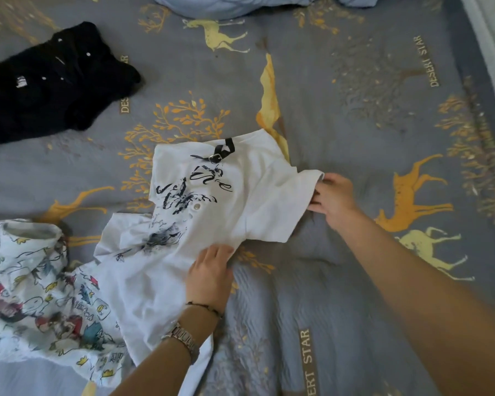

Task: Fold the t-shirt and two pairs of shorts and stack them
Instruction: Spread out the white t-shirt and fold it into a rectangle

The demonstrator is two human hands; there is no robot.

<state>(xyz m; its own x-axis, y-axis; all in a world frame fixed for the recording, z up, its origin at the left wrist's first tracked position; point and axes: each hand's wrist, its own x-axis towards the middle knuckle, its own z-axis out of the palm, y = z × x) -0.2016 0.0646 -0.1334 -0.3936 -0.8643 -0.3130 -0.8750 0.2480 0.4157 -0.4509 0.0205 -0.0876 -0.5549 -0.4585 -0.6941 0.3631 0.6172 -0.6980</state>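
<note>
On the grey printed bedspread (340,115) lie one pair of black shorts (49,84) far left, one pair of cartoon-print white shorts (40,295), and one white cotton t-shirt with black ink print (212,201). The left hand (210,277) presses flat-fingered on its side edge; the right hand (333,200) pinches its sleeve.

Head camera, looking forward and down over a bed

There is a single wide-angle view, worn on the person's head and tilted down at the grey printed bedspread (355,115), which fills nearly the whole picture. Both forearms enter from the bottom edge, so the left hand (210,277) and right hand (333,200) sit close below the lens, near the middle. The far side of the bed runs along the top edge, and straight lines bow towards the borders.
</note>
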